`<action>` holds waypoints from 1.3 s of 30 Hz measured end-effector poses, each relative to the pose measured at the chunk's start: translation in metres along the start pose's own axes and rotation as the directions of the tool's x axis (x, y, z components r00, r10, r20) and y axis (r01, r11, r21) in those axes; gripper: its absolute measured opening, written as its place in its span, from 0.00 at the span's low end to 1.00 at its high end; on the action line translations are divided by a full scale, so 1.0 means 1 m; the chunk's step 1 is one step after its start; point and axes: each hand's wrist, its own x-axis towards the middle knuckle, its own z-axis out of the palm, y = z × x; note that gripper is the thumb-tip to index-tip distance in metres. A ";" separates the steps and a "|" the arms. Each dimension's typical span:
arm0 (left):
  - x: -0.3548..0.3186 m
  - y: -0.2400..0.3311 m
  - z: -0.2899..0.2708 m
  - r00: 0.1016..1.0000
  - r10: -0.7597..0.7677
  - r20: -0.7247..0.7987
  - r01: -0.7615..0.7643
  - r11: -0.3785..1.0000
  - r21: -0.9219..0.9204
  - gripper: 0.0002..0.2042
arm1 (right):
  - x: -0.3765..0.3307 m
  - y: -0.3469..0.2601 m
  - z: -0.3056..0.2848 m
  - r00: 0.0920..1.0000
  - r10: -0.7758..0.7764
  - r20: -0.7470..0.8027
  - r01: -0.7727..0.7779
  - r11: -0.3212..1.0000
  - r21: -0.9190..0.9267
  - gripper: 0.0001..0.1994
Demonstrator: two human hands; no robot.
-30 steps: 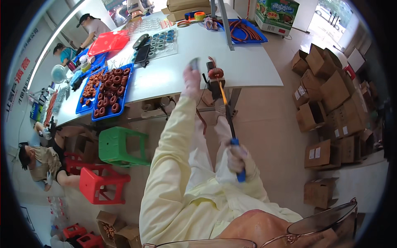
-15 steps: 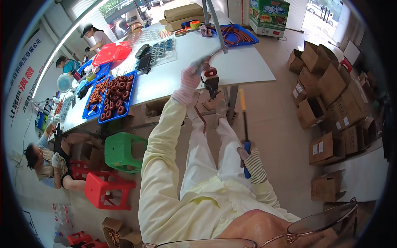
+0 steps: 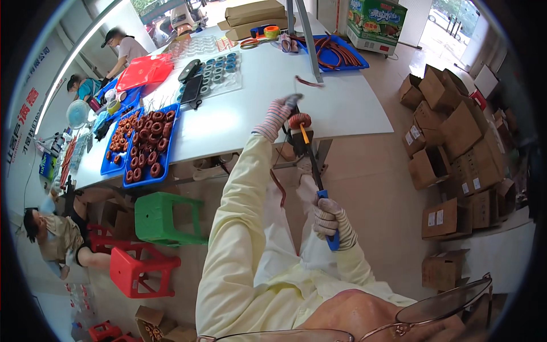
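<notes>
My left hand point(image 3: 277, 115), in a striped glove with grey fingertips, is closed beside a ring coil wound with copper-red wire point(image 3: 299, 119). A loose end of dark red wire point(image 3: 309, 82) shows just beyond its blurred fingers and seems to run into them. The coil sits on a black clamp-like holder point(image 3: 298, 142) at the table's near edge. Wrapped in my gloved right hand point(image 3: 329, 218) is a long tool with a blue handle, black shaft and orange tip point(image 3: 319, 183). That tip meets the coil, or lies right in front of it.
Blue trays point(image 3: 147, 181) of wound rings stand left on the white table point(image 3: 228, 122); another blue tray point(image 3: 359, 61) holds wires at the back. Green point(image 3: 162, 214) and red stools point(image 3: 134, 265) are on the left, cardboard boxes point(image 3: 447, 219) on the right. Several people work at left.
My right hand has brought the tool up and left, from beside my leg to the coil. My left hand has shifted right and lower, close against the coil.
</notes>
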 end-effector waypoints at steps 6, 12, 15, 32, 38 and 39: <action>-0.117 0.028 0.049 0.530 0.848 -0.019 -0.347 0.236 0.908 0.15 | -0.133 0.060 -0.030 0.995 -0.004 -0.098 0.007 0.999 0.034 0.05; -0.151 0.070 0.080 0.567 0.282 0.774 -0.759 -0.184 0.624 0.23 | -0.185 0.068 -0.001 0.854 -0.133 -0.503 -0.202 0.806 -0.556 0.09; -0.141 0.098 0.075 0.669 0.181 0.721 -0.704 -0.159 0.692 0.19 | -0.138 0.075 -0.033 0.759 -0.550 -0.348 -0.062 0.471 -0.880 0.12; -0.085 0.138 0.057 0.817 0.396 0.420 -0.485 0.865 0.128 0.12 | -0.078 -0.033 -0.031 0.884 -0.453 -0.113 -0.101 0.051 -0.994 0.09; -0.046 0.129 0.058 0.909 0.355 0.220 -0.359 0.933 -0.022 0.12 | -0.030 -0.020 -0.024 0.879 -0.170 -0.445 -0.324 0.471 -0.820 0.14; -0.041 0.126 0.061 0.940 0.288 0.181 -0.300 0.953 0.043 0.13 | -0.019 -0.023 -0.021 0.886 -0.162 -0.435 -0.306 0.501 -0.810 0.15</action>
